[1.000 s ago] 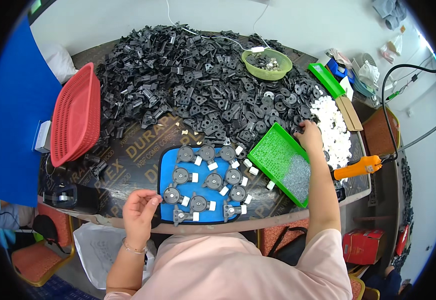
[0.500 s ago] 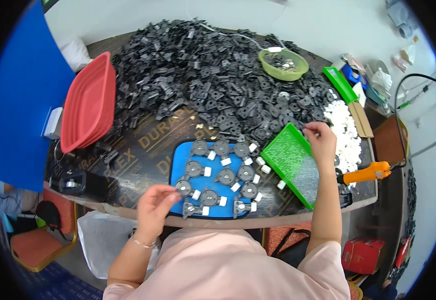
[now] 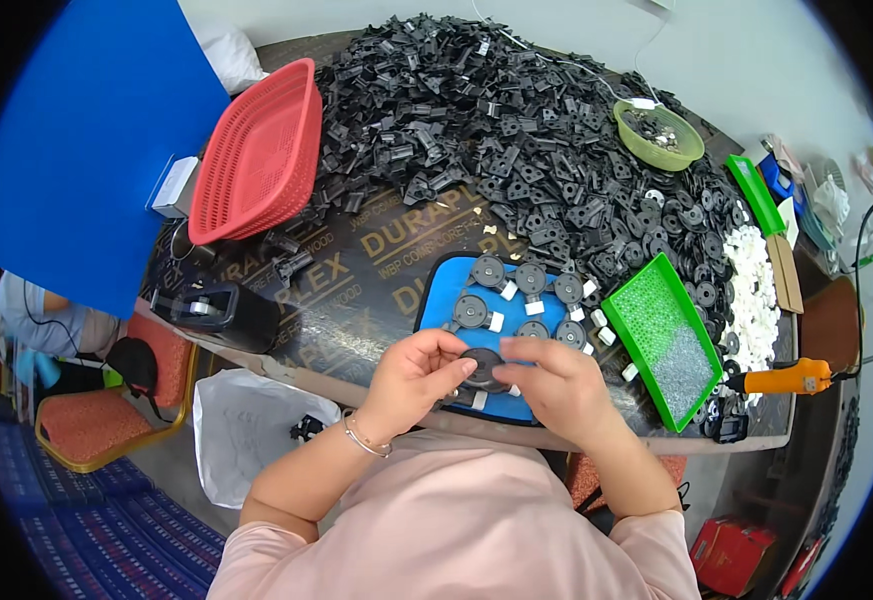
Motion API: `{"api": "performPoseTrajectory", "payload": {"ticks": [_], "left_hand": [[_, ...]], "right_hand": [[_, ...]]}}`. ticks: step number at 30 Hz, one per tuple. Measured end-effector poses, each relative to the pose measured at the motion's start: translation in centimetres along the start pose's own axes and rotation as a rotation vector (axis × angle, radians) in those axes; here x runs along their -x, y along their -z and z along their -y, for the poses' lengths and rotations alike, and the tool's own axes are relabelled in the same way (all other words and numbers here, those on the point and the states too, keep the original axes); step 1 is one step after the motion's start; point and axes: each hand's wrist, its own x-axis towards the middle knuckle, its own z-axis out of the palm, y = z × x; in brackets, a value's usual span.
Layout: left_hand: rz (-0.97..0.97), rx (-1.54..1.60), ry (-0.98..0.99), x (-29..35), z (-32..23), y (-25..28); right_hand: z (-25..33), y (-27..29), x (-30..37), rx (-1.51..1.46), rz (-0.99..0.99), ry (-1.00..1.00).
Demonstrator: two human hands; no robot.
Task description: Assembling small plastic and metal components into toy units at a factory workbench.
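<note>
In front of my body, over the near part of the blue mat (image 3: pixel 438 292), a round black plastic disc (image 3: pixel 481 369) is held between my hands. My left hand (image 3: pixel 411 382) pinches its left edge with thumb and fingers. From the right, my right hand (image 3: pixel 559 388) has its bent fingers closed at the other edge; whether they grip a second small piece is hidden. Several round dark assemblies with white tabs, such as one dark assembly (image 3: pixel 471 311), lie on the mat. My hands cover some of them.
A green tray (image 3: pixel 646 345) holding small metal pieces stands right of the mat, with white parts (image 3: pixel 751 290) and an orange-handled tool (image 3: pixel 786 377) beyond. Black parts (image 3: pixel 476 110) heap across the back. Red baskets (image 3: pixel 256 150) and a black tape dispenser (image 3: pixel 218 312) stand left.
My right hand has come from the dark discs by the green tray to the mat. My left hand has moved to meet it, and the black disc is now between them. The view has shifted.
</note>
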Motion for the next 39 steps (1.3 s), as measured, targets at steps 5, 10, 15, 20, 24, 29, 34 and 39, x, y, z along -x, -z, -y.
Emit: {"api": "performPoseTrajectory", "payload": {"ticks": [5,10,15,20,24,29,34,39], "left_hand": [[-0.119,0.000,0.005,-0.1,0.5,0.0],[-0.123,0.013,-0.043,0.0,0.7,0.3],[-0.204,-0.273,-0.125,1.0,1.3,2.8],[-0.275,-0.201,-0.078,1.5,1.1,4.5],[-0.259,-0.202,-0.115,1.6,0.9,4.5],[-0.265,-0.191,-0.131,1.6,0.7,4.7],[-0.262,-0.186,-0.132,1.5,0.7,4.3],[-0.255,-0.189,-0.132,1.3,0.7,4.1]], "right_hand": [[2.3,-1.6,-1.5,0.105,-0.090,-0.218],[1.8,-2.7,-1.7,0.145,-0.117,-0.265],[1.8,-3.3,-0.5,-0.015,0.067,-0.288],[2.7,-4.7,0.1,0.055,0.352,-0.282],[2.8,-4.4,-0.3,0.092,0.374,-0.273],[3.0,-5.0,-0.3,0.082,0.348,-0.328],[2.8,-5.1,-0.1,0.073,0.348,-0.315],[2.8,-5.0,-0.2,0.079,0.367,-0.329]]}}
